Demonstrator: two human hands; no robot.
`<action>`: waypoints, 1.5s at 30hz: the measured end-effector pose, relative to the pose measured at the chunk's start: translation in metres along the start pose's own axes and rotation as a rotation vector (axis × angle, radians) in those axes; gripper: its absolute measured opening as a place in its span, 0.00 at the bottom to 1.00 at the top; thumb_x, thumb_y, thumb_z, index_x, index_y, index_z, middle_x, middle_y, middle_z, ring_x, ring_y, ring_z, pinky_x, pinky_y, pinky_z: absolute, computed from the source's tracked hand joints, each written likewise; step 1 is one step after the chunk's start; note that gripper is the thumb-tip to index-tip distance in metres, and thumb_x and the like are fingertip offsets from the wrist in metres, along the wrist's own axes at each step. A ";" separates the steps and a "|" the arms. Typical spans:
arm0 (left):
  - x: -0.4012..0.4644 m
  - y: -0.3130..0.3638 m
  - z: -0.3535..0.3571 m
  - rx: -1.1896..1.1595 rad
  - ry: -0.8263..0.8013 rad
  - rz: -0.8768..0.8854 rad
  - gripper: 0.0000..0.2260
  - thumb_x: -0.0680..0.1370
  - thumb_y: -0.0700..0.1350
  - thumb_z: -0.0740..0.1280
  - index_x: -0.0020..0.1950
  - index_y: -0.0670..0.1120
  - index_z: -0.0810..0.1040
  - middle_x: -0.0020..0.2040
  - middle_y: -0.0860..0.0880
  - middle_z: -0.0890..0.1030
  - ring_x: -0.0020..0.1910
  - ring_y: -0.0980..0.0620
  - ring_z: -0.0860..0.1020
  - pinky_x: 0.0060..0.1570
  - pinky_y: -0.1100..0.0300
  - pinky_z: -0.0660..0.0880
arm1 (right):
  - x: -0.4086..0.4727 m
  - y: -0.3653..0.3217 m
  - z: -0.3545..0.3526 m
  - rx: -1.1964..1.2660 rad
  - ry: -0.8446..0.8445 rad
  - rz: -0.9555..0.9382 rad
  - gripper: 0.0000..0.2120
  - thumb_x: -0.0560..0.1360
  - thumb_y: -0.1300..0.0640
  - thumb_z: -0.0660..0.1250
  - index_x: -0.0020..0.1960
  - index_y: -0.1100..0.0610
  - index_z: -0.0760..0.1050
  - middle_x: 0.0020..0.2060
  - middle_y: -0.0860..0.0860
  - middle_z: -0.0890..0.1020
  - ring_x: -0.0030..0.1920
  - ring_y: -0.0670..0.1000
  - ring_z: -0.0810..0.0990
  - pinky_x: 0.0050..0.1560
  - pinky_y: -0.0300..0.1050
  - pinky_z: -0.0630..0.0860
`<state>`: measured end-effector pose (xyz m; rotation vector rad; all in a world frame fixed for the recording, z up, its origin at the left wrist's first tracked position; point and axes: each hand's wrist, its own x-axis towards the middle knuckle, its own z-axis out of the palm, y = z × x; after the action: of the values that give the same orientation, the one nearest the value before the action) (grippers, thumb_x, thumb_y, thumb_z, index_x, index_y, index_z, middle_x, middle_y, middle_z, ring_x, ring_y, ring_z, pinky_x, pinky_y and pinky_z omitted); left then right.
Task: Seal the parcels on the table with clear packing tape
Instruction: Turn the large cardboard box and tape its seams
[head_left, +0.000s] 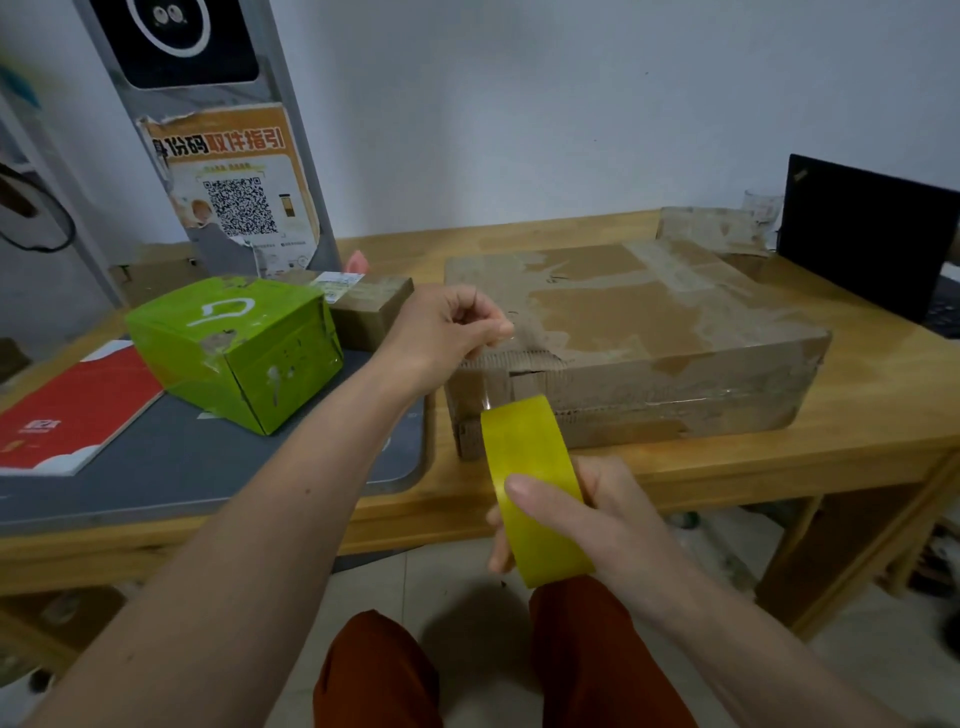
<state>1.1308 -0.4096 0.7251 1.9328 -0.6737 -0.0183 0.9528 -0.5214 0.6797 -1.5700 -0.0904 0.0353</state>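
Note:
A large flat brown cardboard parcel (649, 332) with worn old tape lies on the wooden table (857, 431). My right hand (587, 514) grips a yellowish roll of clear packing tape (535, 488) in front of the table edge. A clear strip runs up from the roll to my left hand (447, 332), which pinches the tape end over the parcel's near left top edge. A green box (234, 348) stands tilted at the left on a grey mat (208, 467), with a small brown taped parcel (371, 306) behind it.
A red booklet (72, 410) lies at the far left on the mat. A black laptop (867, 234) stands open at the back right, beside a smaller taped carton (711, 228). A grey post with a QR poster (239, 202) stands behind the green box.

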 end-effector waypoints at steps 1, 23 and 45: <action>0.001 -0.001 0.001 -0.014 0.008 -0.002 0.06 0.75 0.40 0.74 0.39 0.47 0.82 0.38 0.44 0.81 0.35 0.52 0.75 0.38 0.61 0.74 | 0.001 -0.001 0.002 0.029 0.025 -0.008 0.20 0.74 0.46 0.67 0.46 0.66 0.79 0.35 0.59 0.85 0.37 0.54 0.84 0.38 0.41 0.78; 0.088 0.003 -0.002 0.011 -0.042 -0.046 0.10 0.75 0.35 0.73 0.35 0.45 0.78 0.27 0.53 0.77 0.22 0.63 0.69 0.28 0.68 0.68 | 0.032 -0.056 -0.037 -0.174 -0.212 -0.141 0.16 0.75 0.58 0.68 0.61 0.61 0.76 0.54 0.61 0.82 0.53 0.60 0.82 0.46 0.48 0.82; 0.161 -0.034 0.006 0.213 -0.186 -0.101 0.14 0.74 0.40 0.75 0.31 0.51 0.78 0.32 0.58 0.77 0.34 0.62 0.73 0.42 0.66 0.71 | 0.111 -0.107 -0.054 0.314 0.305 -0.025 0.16 0.77 0.49 0.63 0.49 0.62 0.80 0.32 0.57 0.83 0.30 0.52 0.83 0.30 0.46 0.81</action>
<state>1.2790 -0.4789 0.7388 2.1881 -0.7229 -0.1986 1.0644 -0.5667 0.7910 -1.2445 0.1307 -0.2008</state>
